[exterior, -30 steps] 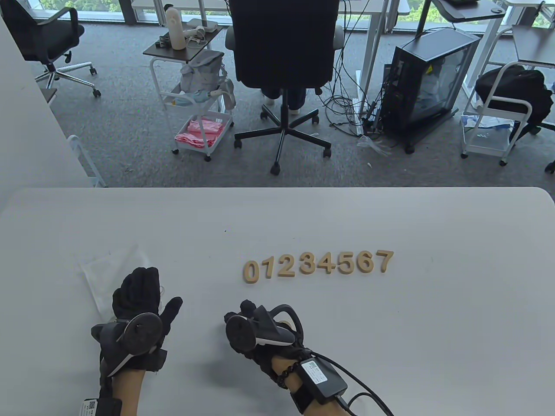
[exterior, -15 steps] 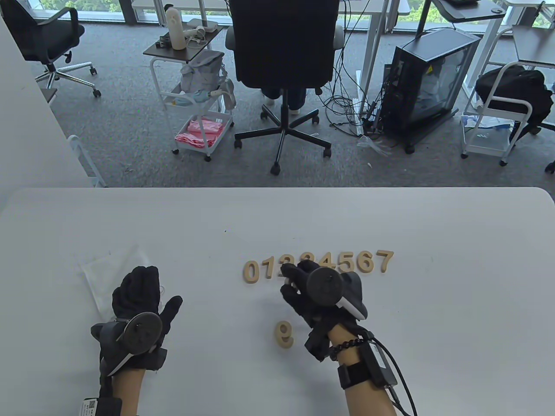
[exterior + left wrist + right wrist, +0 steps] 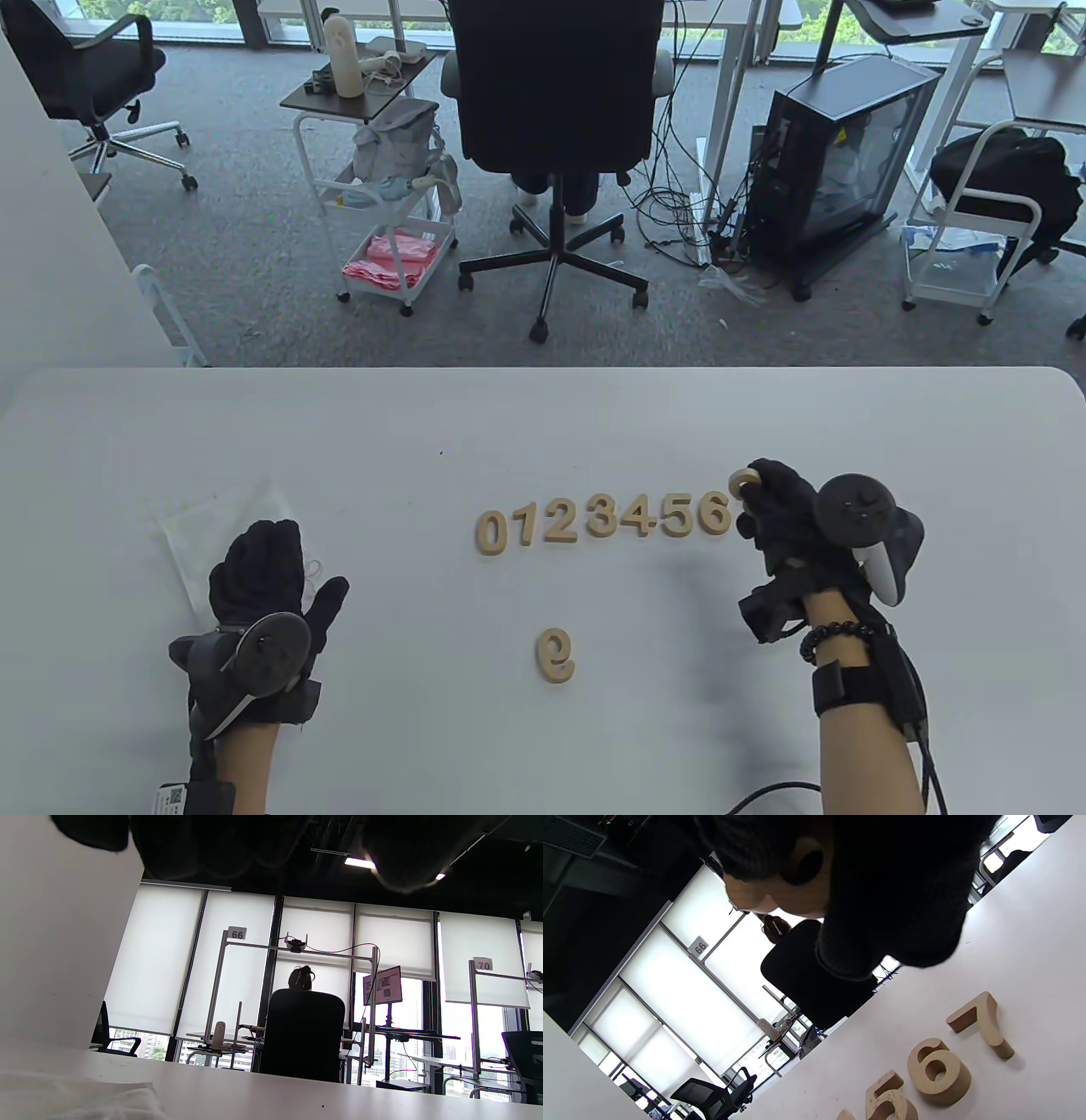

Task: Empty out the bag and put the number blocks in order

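Wooden number blocks 0 to 6 (image 3: 602,518) lie in a row on the white table (image 3: 424,424). My right hand (image 3: 752,491) pinches a round-looped wooden block (image 3: 745,480) just past the 6, a little above the table. It hides the 7 in the table view. The right wrist view shows the held block (image 3: 772,895) in my fingers above the 5 (image 3: 888,1099), 6 (image 3: 939,1069) and 7 (image 3: 982,1022). A 9 block (image 3: 556,655) lies alone nearer the front. My left hand (image 3: 259,556) rests flat on the clear plastic bag (image 3: 199,526), holding nothing.
The table's far edge (image 3: 543,369) runs behind the row. Beyond it stand an office chair (image 3: 556,127), a white cart (image 3: 390,212) and a computer case (image 3: 836,161). The left wrist view shows only the table top (image 3: 297,1099) and the room.
My right hand lifted a block from the front middle and carried it right to the end of the row, uncovering the 9. My left hand stayed on the bag.
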Demonstrator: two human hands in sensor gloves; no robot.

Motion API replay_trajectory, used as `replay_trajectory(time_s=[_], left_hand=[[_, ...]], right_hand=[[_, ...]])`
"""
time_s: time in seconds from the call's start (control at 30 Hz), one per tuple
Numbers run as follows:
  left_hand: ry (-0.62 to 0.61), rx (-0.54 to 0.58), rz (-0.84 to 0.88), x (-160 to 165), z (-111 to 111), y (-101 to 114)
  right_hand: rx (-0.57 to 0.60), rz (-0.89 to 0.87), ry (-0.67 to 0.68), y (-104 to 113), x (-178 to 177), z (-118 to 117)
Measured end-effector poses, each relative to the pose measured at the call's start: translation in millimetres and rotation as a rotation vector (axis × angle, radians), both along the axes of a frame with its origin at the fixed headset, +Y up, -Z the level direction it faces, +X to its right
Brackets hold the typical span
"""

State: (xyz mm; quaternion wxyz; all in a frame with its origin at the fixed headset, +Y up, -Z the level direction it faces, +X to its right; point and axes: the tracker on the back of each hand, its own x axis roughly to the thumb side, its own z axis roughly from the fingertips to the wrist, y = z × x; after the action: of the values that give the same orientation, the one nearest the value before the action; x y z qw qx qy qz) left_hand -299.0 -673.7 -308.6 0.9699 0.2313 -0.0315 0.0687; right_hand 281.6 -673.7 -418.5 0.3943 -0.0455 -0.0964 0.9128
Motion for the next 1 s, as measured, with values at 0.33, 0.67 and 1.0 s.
replay_trajectory(time_s=[0.33,0.67,1.0], left_hand=[[0.034,-0.017,-0.009,-3.3,-0.9,-2.3],[0.058,-0.033,0.0,-8.5,-2.6,-4.4],[0.066,-0.037,0.003,-9.6,-2.3,-3.6]], right_hand=[[-0.119,0.023,-0.215,-12.1,55.1,-21.2],[-0.262,0.158,-0.389,-56.6,60.8,-54.4],[-0.342,0.352,-0.4,-77.2,37.0,-74.8]])
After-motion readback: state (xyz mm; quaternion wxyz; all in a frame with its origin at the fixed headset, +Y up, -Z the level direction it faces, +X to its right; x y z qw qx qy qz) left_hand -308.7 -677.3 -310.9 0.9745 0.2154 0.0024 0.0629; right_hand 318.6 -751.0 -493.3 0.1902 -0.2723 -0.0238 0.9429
